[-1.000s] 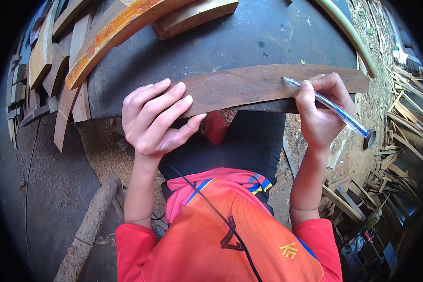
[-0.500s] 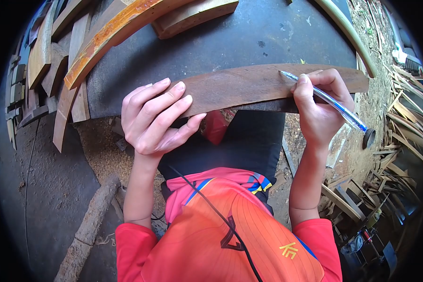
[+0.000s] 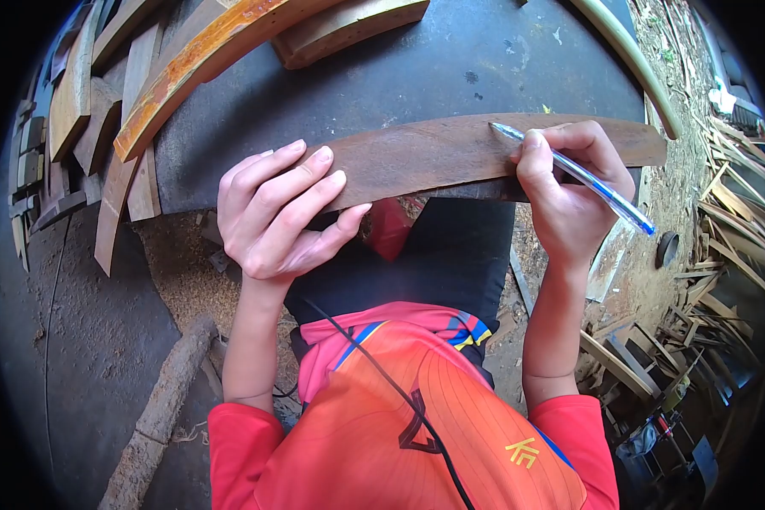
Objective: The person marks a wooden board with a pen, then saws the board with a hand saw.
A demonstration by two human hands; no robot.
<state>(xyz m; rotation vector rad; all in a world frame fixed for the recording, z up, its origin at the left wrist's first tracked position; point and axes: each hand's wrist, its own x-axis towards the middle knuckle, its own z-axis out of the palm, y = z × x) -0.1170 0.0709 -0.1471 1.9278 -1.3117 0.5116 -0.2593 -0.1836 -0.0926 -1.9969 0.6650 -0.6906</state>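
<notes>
A long, curved brown wooden board (image 3: pixel 416 157) lies along the near edge of the dark table. Over its left end rests my left hand (image 3: pixel 276 208), fingers stretched across the top face and thumb apart at the near edge. My right hand (image 3: pixel 574 187) grips a clear ballpoint pen (image 3: pixel 599 185) with a blue end. The pen's tip points to the upper left, right at the board's surface a little right of its middle. The heel of my right hand hangs past the board's near edge.
On the dark tabletop (image 3: pixel 382 93) lie an orange-stained curved wood piece (image 3: pixel 204 72) and a thick wooden block (image 3: pixel 348 32). A pale curved strip (image 3: pixel 633 64) lies at the right edge. Wood offcuts (image 3: pixel 731 229) litter the ground at right; a log (image 3: pixel 161 408) lies at lower left.
My right hand has slid slightly left with the pen, whose tip has moved left and a little up along the board. My left hand and the board are almost still.
</notes>
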